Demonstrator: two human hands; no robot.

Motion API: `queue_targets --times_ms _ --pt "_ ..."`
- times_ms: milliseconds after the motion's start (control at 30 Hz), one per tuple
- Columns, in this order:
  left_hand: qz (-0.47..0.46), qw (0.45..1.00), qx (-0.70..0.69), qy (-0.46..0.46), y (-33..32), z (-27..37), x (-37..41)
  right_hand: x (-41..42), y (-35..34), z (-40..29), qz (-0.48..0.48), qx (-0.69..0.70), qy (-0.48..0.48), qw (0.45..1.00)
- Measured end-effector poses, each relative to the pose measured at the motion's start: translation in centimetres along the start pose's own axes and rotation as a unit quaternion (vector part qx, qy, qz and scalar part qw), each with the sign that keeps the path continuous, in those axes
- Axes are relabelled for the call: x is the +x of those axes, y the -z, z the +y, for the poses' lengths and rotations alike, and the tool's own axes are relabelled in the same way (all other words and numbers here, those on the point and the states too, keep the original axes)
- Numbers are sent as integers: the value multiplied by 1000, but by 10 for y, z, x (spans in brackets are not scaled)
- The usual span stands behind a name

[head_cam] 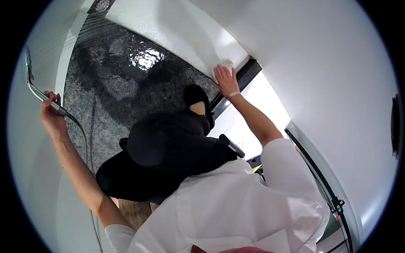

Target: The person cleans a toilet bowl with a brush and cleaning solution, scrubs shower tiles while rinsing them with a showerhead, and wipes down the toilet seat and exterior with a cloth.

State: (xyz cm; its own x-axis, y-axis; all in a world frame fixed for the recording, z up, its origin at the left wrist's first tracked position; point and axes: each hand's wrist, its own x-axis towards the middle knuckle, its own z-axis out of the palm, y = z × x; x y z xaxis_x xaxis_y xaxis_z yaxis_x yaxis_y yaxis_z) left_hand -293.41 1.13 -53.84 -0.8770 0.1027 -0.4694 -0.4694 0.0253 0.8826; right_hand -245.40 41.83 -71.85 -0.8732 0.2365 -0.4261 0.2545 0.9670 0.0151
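At the left, my left hand (pixel 53 112) grips the handle of a chrome handheld shower head (pixel 38 91). Water sprays from the head toward the upper part of the wet, dark stone-patterned floor (pixel 120 85). My right hand (pixel 227 80), its fingers spread flat, presses a white cloth or pad (pixel 228 66) on the wet white ledge (pixel 190 38), near the ledge's lower right end. The pad is mostly hidden under the fingers. A flexible metal hose (pixel 84 136) runs down from the shower handle beside my left forearm.
A round drain cover (pixel 102 5) is at the top left. A black threshold strip (pixel 248 74) borders the floor by my right hand. White walls rise at both sides, and a black-framed rail (pixel 316 167) stands at the right. My black shoe (pixel 199 98) is on the wet floor.
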Motion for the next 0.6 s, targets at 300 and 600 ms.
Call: queue_targets --times_ms 300,600 --pt "-6 999 47 2 -15 1 -6 -5 19 101 -75 -76 95 990" --pt "6 998 69 11 -33 1 -13 -41 -11 -2 -69 27 -46 996"
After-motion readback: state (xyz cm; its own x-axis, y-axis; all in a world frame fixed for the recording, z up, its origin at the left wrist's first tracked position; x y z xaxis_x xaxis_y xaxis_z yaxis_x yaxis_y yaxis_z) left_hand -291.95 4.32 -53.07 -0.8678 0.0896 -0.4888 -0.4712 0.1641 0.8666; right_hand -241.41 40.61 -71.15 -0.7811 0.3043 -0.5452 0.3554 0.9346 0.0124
